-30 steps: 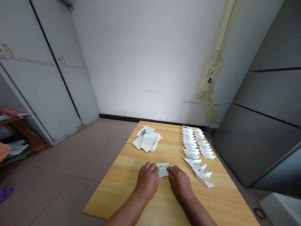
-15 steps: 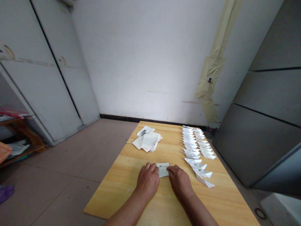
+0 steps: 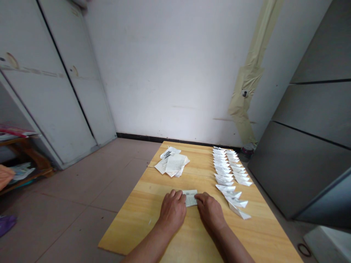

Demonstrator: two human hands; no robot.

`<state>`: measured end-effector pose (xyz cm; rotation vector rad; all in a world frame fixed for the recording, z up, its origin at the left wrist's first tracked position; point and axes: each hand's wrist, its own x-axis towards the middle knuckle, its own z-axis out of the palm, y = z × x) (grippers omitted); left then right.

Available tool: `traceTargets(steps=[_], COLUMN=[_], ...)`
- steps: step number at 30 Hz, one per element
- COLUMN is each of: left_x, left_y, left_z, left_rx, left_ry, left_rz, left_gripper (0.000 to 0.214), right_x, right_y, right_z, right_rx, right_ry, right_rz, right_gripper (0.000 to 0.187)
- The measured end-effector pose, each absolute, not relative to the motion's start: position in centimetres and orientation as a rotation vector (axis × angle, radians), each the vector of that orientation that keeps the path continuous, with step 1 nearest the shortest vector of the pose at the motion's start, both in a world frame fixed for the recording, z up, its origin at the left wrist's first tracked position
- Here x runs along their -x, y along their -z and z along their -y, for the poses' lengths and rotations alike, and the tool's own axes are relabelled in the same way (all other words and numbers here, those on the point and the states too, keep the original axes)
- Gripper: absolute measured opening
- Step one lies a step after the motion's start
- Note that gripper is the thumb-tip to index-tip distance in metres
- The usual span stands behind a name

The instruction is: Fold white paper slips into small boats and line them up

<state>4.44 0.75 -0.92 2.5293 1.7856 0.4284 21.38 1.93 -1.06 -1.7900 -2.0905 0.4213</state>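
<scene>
A small printed piece of paper (image 3: 191, 198), seemingly folded, lies on the wooden table (image 3: 148, 219) between my two hands. My left hand (image 3: 173, 208) covers its left end, fingers curled and pressed together on it. At the paper's right edge, my right hand (image 3: 210, 208) grips with thumb and forefinger, the other fingers bent under. Beyond my left hand is a loose pile of printed paper sheets (image 3: 175, 164). Two rows of folded paper boats (image 3: 222, 164) stand along the table's right side, and several more folded pieces (image 3: 233, 199) lie nearer to my right hand.
The table's far edge is close to a white wall (image 3: 170, 73). To the right stands a grey panelled cabinet (image 3: 298, 153), with a white box (image 3: 329, 241) on the floor near it. White cupboard doors (image 3: 74, 91) and a low wooden shelf (image 3: 35, 157) are at the left.
</scene>
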Motion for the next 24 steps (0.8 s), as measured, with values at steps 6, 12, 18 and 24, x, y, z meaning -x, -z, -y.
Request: traceTargets(steps=[6,12,18,24], left_x=[-4.4,-4.5,-4.6,-4.6], left_y=[0.7,0.9,0.7,0.8], left_z=[-0.6,-0.6,-0.5,-0.5], left_rx=[-2.532,-2.513,-2.499,-2.498], left_ry=[-0.396,-0.415,-0.407,-0.415], left_rz=[-1.785,-1.808,-1.811,-1.815], left_gripper=[0.025,0.027,0.029,0.029], right_x=[-21.4,-21.3,-21.3,-21.6], right_y=[1.3,1.6,2.2,2.7], right_z=[-1.9,-1.7,-1.6,-1.5], right_rx=[1.814,1.807,1.771,1.709], right_ry=[-0.381,-0.296,-0.238,-0.224], right_rz=[2.112,2.115,2.122,2.088], right_gripper=[0.028,0.027,0.025,0.026])
